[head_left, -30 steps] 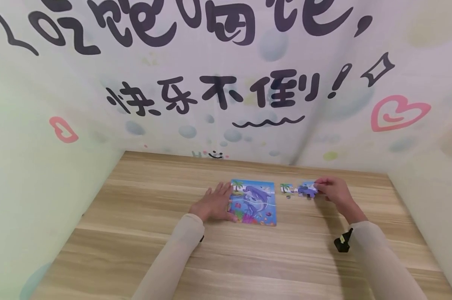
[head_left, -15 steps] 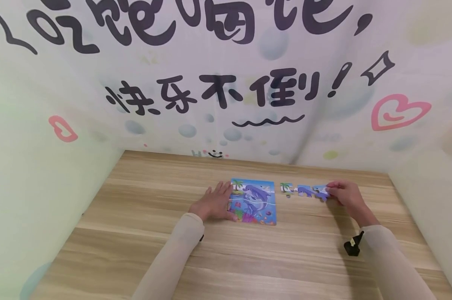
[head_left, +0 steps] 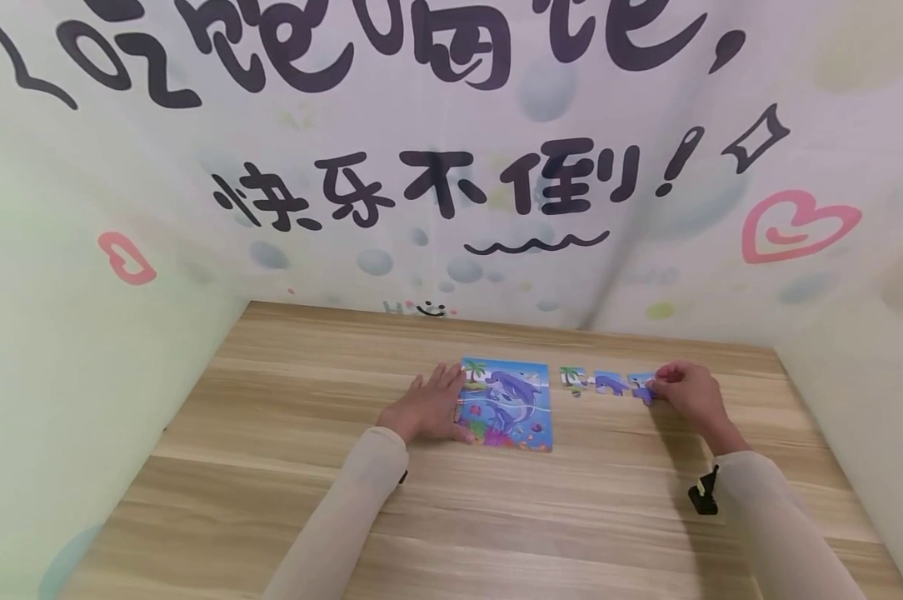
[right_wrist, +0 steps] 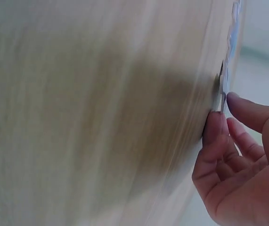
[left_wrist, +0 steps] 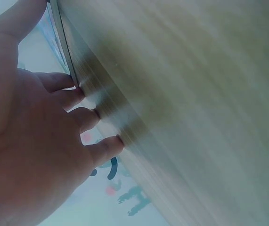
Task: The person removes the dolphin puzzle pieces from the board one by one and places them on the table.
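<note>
A square dolphin picture puzzle (head_left: 513, 408) lies flat on the wooden table. My left hand (head_left: 425, 407) rests at its left edge, fingers spread and thumb near the lower left corner. The left wrist view shows those fingertips touching the table beside the puzzle's thin edge (left_wrist: 64, 42). To the right is a row of loose jigsaw pieces: a palm-tree piece (head_left: 571, 377), a purple dolphin piece (head_left: 610, 383) and a blue-purple piece (head_left: 641, 385). My right hand (head_left: 695, 400) pinches that last piece by its right side, between thumb and index finger in the right wrist view.
Behind the table (head_left: 496, 517) hangs a white printed cloth (head_left: 451, 275) with large black lettering. Pale walls stand along the left and right sides. Bare wood lies in front of the puzzle. A small black device (head_left: 703, 493) sits at my right wrist.
My right hand has shifted right with the pinched piece, away from the dolphin piece, which now lies alone in the row. In the last half second the piece was turned slightly. The left hand stays put.
</note>
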A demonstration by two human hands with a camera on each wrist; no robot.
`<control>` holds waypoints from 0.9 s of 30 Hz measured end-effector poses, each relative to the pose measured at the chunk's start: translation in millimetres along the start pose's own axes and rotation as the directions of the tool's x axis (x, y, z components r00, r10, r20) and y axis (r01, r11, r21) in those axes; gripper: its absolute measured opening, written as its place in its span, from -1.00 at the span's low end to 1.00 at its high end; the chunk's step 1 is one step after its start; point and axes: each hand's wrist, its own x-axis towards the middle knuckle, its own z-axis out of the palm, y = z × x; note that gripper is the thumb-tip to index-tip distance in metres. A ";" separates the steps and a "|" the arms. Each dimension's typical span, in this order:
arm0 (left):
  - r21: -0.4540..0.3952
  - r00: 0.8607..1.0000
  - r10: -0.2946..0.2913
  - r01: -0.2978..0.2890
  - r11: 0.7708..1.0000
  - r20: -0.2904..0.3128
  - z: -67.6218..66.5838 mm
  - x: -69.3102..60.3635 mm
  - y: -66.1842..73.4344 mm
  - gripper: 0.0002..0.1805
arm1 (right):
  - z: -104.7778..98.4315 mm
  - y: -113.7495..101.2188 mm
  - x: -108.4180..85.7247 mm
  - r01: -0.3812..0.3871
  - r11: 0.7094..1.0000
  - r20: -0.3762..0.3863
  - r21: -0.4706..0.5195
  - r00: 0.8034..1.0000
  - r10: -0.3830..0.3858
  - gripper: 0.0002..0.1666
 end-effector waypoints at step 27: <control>0.011 1.000 -0.002 0.002 1.000 0.003 0.4 1.7 0.1 0.25 | 37.4 -55.2 -7.8 0.168 0.985 -0.045 0.045 0.985 -0.167 -0.72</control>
